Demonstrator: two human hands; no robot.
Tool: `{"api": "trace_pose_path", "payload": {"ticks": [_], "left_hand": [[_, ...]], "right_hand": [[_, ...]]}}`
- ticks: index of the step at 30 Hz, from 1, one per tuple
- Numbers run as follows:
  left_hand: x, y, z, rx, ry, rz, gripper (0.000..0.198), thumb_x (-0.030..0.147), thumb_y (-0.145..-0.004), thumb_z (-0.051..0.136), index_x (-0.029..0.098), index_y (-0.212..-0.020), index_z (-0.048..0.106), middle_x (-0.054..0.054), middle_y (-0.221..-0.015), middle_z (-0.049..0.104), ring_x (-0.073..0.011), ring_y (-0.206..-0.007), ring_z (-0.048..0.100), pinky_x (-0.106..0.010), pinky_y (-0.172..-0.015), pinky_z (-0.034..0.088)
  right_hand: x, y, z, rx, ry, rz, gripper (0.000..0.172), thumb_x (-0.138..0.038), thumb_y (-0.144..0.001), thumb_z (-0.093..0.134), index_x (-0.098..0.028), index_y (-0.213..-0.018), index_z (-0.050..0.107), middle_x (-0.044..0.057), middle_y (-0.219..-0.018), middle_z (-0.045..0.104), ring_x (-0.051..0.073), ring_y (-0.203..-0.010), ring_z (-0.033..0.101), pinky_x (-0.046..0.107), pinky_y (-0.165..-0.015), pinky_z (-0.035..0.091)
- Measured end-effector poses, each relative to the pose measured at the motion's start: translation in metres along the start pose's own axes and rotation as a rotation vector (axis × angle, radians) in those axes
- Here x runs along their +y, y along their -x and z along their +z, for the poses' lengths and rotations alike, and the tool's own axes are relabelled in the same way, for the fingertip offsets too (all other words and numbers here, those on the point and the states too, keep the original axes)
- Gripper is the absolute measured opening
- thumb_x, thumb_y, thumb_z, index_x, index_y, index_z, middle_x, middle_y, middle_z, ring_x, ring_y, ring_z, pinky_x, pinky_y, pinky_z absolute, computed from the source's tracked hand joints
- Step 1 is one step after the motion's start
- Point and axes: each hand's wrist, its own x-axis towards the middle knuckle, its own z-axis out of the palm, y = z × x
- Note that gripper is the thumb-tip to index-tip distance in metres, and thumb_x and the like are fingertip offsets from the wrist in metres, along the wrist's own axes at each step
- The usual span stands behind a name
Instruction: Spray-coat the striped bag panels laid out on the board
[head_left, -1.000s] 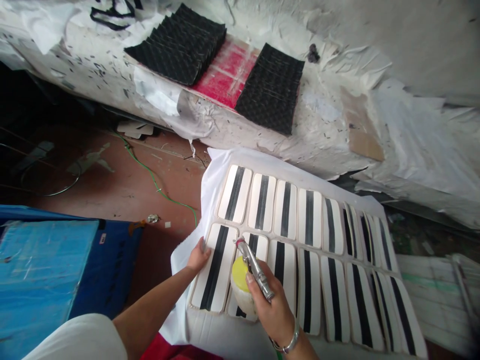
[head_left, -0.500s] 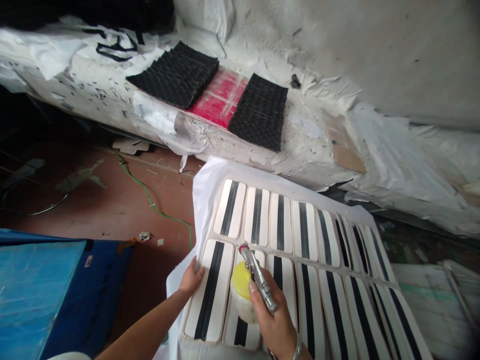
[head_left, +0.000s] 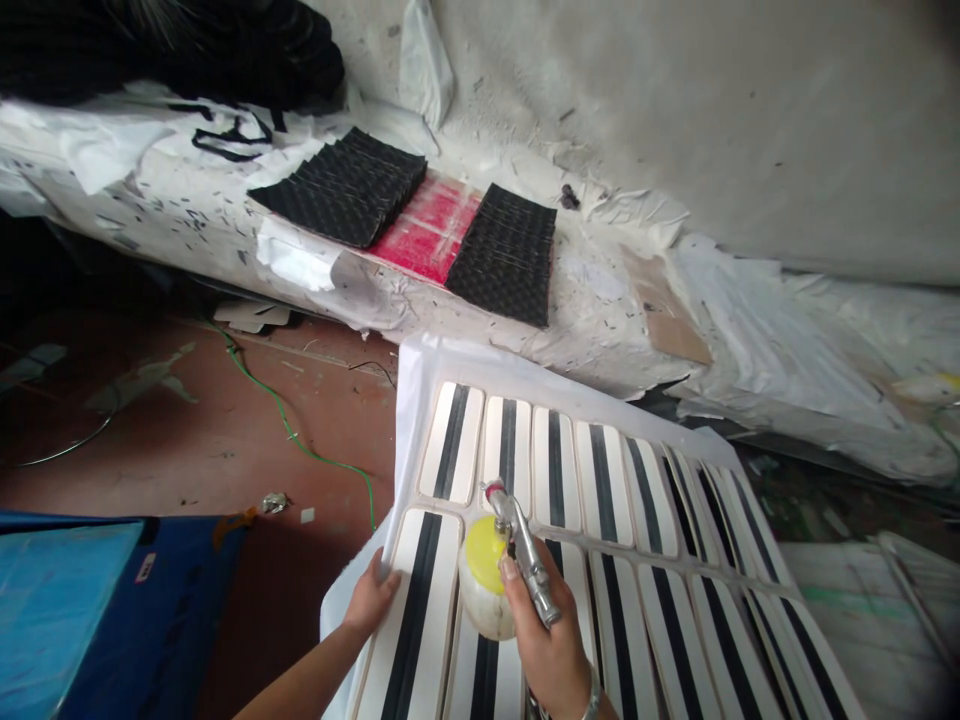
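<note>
My right hand [head_left: 551, 625] is wrapped round the metal body of a spray gun [head_left: 527, 560] with a yellow-lidded, whitish cup [head_left: 487, 595]. The gun's red-ringed nozzle points away from me, over two rows of white panels. Each rounded panel [head_left: 451, 445] has a dark stripe down its middle, and some at the right overlap. My left hand [head_left: 373, 595] grips the left edge of the white-sheeted board [head_left: 417, 372] under the panels, beside the near-left panel [head_left: 409, 620]. Its fingertips are partly hidden at that edge.
Behind, a spattered ledge [head_left: 592, 345] carries two stacks of black textured sheets [head_left: 345, 185] around a red sheet [head_left: 431, 232]. A green hose [head_left: 285, 425] crosses the reddish floor. A blue-covered block [head_left: 187, 580] stands at left; a cardboard piece [head_left: 664, 305] lies on the ledge.
The view has tilted and shifted slightly, so the ledge and panels sit lower. My right hand still holds the spray gun over the near row; my left hand remains at the board's edge.
</note>
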Motion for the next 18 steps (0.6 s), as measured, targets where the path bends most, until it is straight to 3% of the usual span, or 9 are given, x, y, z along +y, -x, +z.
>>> {"api": "trace_pose_path", "payload": {"ticks": [5,13,18], "left_hand": [[0.003,0.005,-0.005,-0.061,0.035,0.036,0.058,0.029,-0.086,0.045,0.006,-0.138,0.033,-0.014,-0.133,0.054,-0.0206,-0.124,0.050,-0.028,-0.106,0.035],[0.004,0.005,-0.007,-0.058,0.010,0.036,0.055,0.030,-0.087,0.045,0.008,-0.137,0.034,-0.013,-0.126,0.059,-0.0182,-0.117,0.056,-0.024,-0.099,0.040],[0.003,0.005,-0.007,-0.042,-0.037,0.050,0.051,0.029,-0.087,0.045,0.010,-0.135,0.038,-0.011,-0.122,0.062,-0.0173,-0.113,0.059,-0.023,-0.096,0.043]], "right_hand": [[-0.004,0.006,-0.003,-0.060,0.064,0.028,0.026,-0.030,-0.096,0.043,-0.022,-0.119,0.051,0.005,-0.110,0.060,0.013,-0.102,0.058,0.021,-0.090,0.046],[-0.004,0.032,-0.007,-0.123,0.155,0.126,0.025,-0.038,-0.093,0.042,-0.018,-0.097,0.056,0.005,-0.081,0.060,0.014,-0.073,0.059,0.019,-0.066,0.047],[-0.006,0.033,-0.010,-0.103,0.137,0.136,0.024,-0.037,-0.093,0.043,-0.018,-0.100,0.056,0.004,-0.084,0.060,0.013,-0.076,0.059,0.019,-0.074,0.048]]}}
